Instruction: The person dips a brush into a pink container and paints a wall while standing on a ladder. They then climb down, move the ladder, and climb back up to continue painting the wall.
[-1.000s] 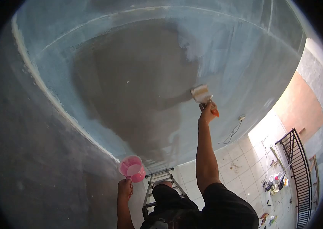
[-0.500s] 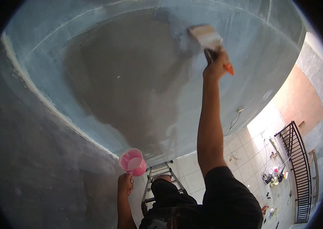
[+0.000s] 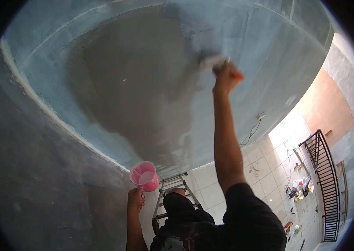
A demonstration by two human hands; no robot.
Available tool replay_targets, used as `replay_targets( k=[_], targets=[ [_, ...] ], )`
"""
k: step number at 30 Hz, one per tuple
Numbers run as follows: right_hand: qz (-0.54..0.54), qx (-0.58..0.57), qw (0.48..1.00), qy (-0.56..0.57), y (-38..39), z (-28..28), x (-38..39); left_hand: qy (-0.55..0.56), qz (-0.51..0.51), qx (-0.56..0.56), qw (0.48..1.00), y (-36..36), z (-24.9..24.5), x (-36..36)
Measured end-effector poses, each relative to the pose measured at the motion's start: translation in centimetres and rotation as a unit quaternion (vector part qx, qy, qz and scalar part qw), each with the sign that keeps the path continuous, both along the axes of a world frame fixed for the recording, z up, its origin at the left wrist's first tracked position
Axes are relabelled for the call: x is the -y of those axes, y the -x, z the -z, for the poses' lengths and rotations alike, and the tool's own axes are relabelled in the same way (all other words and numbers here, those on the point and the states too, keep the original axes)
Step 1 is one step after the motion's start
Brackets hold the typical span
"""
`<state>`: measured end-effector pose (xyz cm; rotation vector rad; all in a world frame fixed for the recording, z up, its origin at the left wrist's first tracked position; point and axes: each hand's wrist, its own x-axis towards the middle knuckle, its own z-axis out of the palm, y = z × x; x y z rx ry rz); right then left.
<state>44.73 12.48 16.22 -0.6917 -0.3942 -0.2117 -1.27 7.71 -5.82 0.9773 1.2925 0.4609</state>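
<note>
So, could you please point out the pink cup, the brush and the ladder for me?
pink cup (image 3: 144,175): head view, on the middle of its open mouth.
brush (image 3: 210,61): head view, on its blurred bristle end.
ladder (image 3: 173,181): head view, on its top step.

A black short sleeve (image 3: 250,209) covers the right upper arm. Forearms, left hand (image 3: 135,200) and right hand (image 3: 226,78) are bare. Dark trousers (image 3: 184,217) show below.

The cup (image 3: 144,175) is pink, the brush handle (image 3: 238,76) orange, the ceiling (image 3: 135,83) grey and pale blue.
</note>
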Motion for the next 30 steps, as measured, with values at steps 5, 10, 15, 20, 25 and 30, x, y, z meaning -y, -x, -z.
replay_targets(
  k=[5,10,15,20,25,30],
  targets=[
    [-0.045,0.050,0.989,-0.129,-2.3,-10.9,1.3,0.002,-0.007,-0.004,1.000,0.2,-0.2,0.1],
    [-0.112,0.020,0.987,-0.112,-3.0,-1.4,-1.2,-0.008,-0.015,0.012,1.000,0.2,0.4,0.3],
    [-0.081,-0.198,0.977,0.023,0.7,17.3,0.4,0.023,-0.019,0.014,0.999,0.6,1.0,0.4],
    [0.010,-0.222,0.962,0.161,-0.3,17.5,2.0,0.011,0.003,-0.012,1.000,0.7,1.5,0.3],
    [0.062,0.002,0.997,0.040,-6.9,1.5,1.6,0.023,-0.007,-0.029,0.999,0.5,0.7,-0.2],
    [-0.062,0.042,0.991,-0.114,-8.5,-5.5,3.4,0.011,-0.022,-0.004,1.000,0.2,0.7,0.2]
  ],
)
